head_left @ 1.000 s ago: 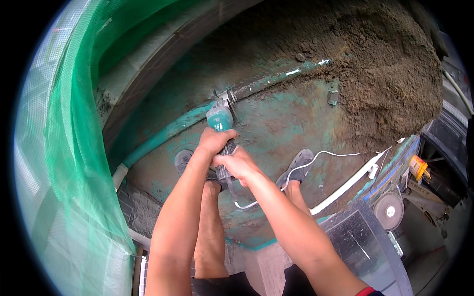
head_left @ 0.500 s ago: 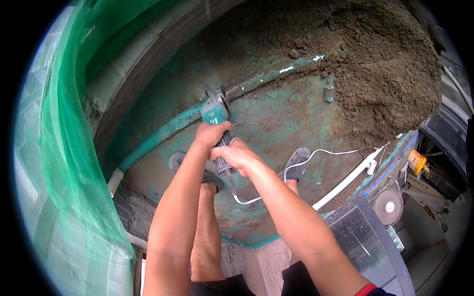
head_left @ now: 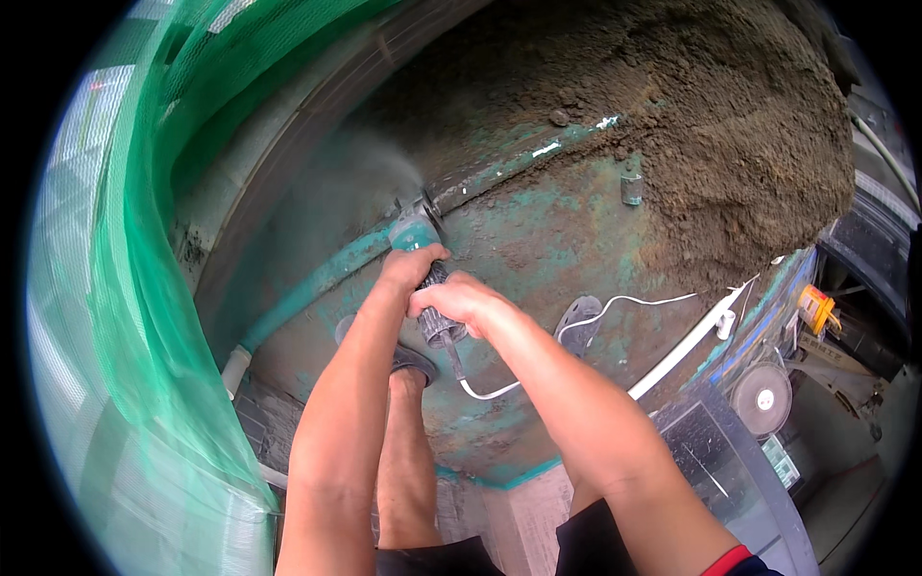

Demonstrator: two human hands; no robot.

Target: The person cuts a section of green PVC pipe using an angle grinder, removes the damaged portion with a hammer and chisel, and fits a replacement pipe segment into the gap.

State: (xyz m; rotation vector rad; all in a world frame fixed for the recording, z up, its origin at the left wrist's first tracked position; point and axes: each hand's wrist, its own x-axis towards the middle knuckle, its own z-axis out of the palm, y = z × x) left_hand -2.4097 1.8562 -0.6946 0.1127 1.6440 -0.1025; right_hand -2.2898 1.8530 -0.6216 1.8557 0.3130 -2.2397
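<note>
A teal and grey angle grinder [head_left: 415, 230] is held at the centre, its disc against the long teal pipe [head_left: 317, 283] lying along the dirty floor. Pale dust sprays up and left from the disc. My left hand [head_left: 413, 264] grips the grinder's body just behind the teal housing. My right hand [head_left: 451, 302] grips the dark rear handle lower down, partly hiding it. A grey, then white cord [head_left: 490, 392] runs from its rear end between my feet and off to the right.
A soil heap [head_left: 740, 154] fills the upper right. Green netting [head_left: 134, 288] hangs left beside a curved ledge [head_left: 250, 163]. A white pipe [head_left: 672, 350], framed panel [head_left: 720, 461], round disc [head_left: 764, 398] and yellow-orange bucket [head_left: 816, 309] lie right. My grey-shod feet [head_left: 581, 322] stand below the grinder.
The dust plume at the disc has grown much larger and drifts up and left. My hands and the grinder have shifted only slightly, with the grip unchanged.
</note>
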